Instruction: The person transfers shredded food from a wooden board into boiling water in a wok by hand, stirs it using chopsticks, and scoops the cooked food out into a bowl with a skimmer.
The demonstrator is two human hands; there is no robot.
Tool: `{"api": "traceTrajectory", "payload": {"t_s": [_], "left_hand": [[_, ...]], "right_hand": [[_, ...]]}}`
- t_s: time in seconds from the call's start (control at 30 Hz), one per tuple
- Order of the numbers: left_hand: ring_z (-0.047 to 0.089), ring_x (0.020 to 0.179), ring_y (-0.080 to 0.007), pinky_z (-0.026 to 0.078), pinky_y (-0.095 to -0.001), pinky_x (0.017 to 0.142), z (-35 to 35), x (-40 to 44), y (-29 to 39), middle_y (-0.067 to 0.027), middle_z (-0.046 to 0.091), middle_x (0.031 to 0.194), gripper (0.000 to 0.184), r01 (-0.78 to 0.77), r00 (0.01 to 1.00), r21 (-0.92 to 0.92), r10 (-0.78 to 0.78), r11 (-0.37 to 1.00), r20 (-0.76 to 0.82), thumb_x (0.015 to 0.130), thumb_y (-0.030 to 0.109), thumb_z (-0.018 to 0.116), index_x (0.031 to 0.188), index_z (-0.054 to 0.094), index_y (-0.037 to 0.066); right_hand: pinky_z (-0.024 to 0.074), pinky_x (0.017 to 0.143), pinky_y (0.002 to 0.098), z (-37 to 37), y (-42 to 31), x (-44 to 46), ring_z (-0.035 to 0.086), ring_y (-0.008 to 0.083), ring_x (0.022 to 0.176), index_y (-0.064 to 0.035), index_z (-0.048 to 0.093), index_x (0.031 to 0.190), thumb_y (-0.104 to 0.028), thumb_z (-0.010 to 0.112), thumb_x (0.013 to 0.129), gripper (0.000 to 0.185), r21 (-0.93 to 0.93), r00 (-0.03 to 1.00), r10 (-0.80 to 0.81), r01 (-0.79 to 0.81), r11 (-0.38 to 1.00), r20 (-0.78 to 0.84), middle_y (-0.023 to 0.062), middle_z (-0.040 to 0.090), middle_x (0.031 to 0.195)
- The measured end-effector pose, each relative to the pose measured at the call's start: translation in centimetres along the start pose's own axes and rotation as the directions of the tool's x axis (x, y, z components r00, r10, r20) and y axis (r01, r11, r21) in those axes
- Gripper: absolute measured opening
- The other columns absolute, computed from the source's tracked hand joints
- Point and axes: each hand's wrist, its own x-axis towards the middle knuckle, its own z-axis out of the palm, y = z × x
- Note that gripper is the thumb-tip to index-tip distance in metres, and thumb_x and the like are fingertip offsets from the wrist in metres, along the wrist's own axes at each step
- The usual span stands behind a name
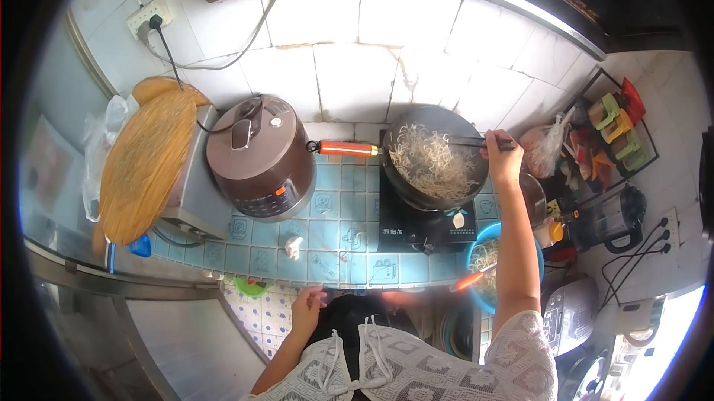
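A dark wok (398, 178) with an orange handle (346, 149) sits on a black cooker (405, 231), and pale strands of food (435, 159) lie spread inside it. My right hand (503, 152) is closed around dark chopsticks (465, 140), whose tips reach into the food. Low on the left, my left hand (308, 304) hangs in front of the counter edge, fingers curled; whether it holds anything is too small to tell. Under my right forearm stands a blue basin (476, 241) with more pale strands, and an orange-handled utensil (468, 280) lies across it.
A brown pressure cooker (260, 155) stands left of the wok. Farther left a wooden board (145, 163) leans on a metal box (204, 196). A crumpled white scrap (294, 247) lies on the blue counter (323, 252). At right are a jar (552, 232), a blender jug (613, 215) and a rice cooker (571, 312).
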Motion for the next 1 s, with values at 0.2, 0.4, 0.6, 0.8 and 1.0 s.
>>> {"api": "traceTrajectory", "payload": {"t_s": [0.2,0.4,0.6,0.8,1.0], "left_hand": [[0.061,0.065,-0.0141,0.048,-0.0239,0.061,0.9,-0.2,-0.9,-0.0107,0.064,0.084,0.015,-0.036,0.997,0.011,0.035,0.999,0.070,0.086,0.005,0.050,0.099,0.055,0.000],[0.061,0.065,-0.0146,0.048,-0.0243,0.062,-0.2,-0.2,-0.9,-0.0111,0.064,0.085,0.016,-0.018,0.994,0.061,0.012,0.998,0.104,0.086,0.006,0.049,0.100,0.055,0.001],[0.061,0.065,-0.0149,0.048,-0.0249,0.062,-0.5,0.0,-0.1,-0.0113,0.065,0.085,0.017,-0.078,0.988,0.096,0.064,0.992,0.141,0.086,0.004,0.048,0.100,0.055,0.001],[0.061,0.065,-0.0146,0.048,-0.0247,0.062,-0.8,-0.3,-1.3,-0.0112,0.064,0.084,0.016,-0.022,0.996,0.049,0.017,0.999,0.091,0.087,0.006,0.048,0.100,0.055,0.001],[0.061,0.065,-0.0140,0.048,-0.0246,0.062,-0.6,-0.2,-0.9,-0.0112,0.064,0.084,0.016,-0.017,0.992,0.028,0.013,0.999,0.122,0.086,0.006,0.048,0.099,0.056,0.000]], "right_hand": [[0.0478,0.065,0.0282,4.6,5.7,-1.7,0.061,0.0153,0.069,-0.0017,0.064,0.085,-0.014,0.062,0.078,0.014,-0.153,0.956,-0.037,0.085,0.985,0.290,0.0106,0.064,0.075],[0.0480,0.062,0.0284,3.9,0.4,-2.7,0.062,0.0172,0.062,-0.0009,0.065,0.081,-0.011,0.063,0.075,0.012,-0.201,0.954,0.010,0.053,0.978,0.299,0.0114,0.063,0.068],[0.0473,0.066,0.0275,3.6,3.3,-2.2,0.061,0.0152,0.066,-0.0006,0.065,0.080,-0.012,0.064,0.074,0.013,-0.236,0.950,-0.065,0.142,0.961,0.307,0.0104,0.064,0.069],[0.0442,0.054,0.0220,2.0,2.4,-0.5,0.055,0.0075,0.056,0.0002,0.065,0.081,-0.011,0.061,0.078,0.013,-0.252,0.971,0.001,0.061,0.966,0.240,0.0041,0.060,0.061],[0.0473,0.058,0.0269,4.6,5.4,-1.5,0.061,0.0159,0.059,0.0004,0.066,0.078,-0.014,0.064,0.074,0.015,-0.197,0.913,0.133,-0.060,0.979,0.386,0.0085,0.063,0.062]]}}
